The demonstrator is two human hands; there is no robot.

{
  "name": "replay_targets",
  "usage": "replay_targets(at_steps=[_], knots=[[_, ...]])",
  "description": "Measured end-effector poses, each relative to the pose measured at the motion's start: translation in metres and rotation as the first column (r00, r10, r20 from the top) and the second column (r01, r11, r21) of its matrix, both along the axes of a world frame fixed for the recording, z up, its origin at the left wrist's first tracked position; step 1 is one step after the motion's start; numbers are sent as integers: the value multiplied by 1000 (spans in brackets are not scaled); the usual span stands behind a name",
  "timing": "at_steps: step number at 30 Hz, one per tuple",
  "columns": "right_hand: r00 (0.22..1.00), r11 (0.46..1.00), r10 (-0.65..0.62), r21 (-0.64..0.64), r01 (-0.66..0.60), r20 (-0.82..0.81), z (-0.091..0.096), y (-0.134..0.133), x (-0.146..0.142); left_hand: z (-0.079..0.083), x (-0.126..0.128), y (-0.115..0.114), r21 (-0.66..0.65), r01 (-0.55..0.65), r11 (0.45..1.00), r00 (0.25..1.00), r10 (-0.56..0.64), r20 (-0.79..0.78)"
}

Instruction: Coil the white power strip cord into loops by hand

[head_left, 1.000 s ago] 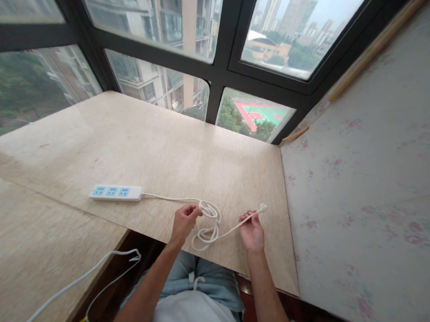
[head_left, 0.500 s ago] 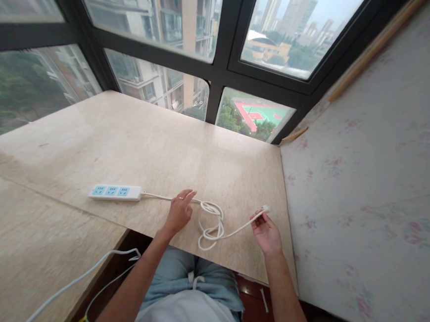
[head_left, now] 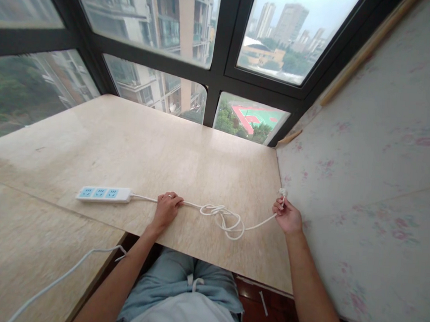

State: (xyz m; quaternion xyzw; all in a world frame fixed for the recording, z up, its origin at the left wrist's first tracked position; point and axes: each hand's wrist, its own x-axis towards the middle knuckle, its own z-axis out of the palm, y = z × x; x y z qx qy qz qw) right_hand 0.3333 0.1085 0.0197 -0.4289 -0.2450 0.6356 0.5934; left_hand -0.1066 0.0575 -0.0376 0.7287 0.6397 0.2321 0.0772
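Power strip [head_left: 99,193], white with 3 blue-faced outlets, lies flat on the beige stone sill [head_left: 134,149], at about 9 o'clock from the left hand and just apart from it. Its white cord [head_left: 225,219] runs from the strip's right end toward 3 o'clock, passes under the left hand, then bunches into a loose tangle of loops between the 2 hands, lying on the sill. Left hand [head_left: 166,209] is palm down on the cord, fingers curled over it and pressing it to the sill; a ring shows on 1 finger. Right hand [head_left: 288,217], at 3 o'clock from the tangle near the sill's right edge, has fingers clenched around the cord's far end, with the plug [head_left: 283,192] sticking up above the fist at 12 o'clock. Cord between tangle and right hand looks fairly straight. Floral wall panel [head_left: 367,168] sits just beside the right hand. Another white cable [head_left: 60,278] hangs off the sill's near edge at 7 o'clock.
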Motion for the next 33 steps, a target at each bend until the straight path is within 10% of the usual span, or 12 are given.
replay_targets(at_steps=[18, 33], knots=[[953, 987, -153, 84, 135, 263, 39, 63, 34, 5, -110, -23, 75, -341, 937, 939, 344, -28], [904, 971, -218, 171, 164, 368, 46, 61, 22, 2, -113, -31, 22, -403, 915, 915, 403, 38]])
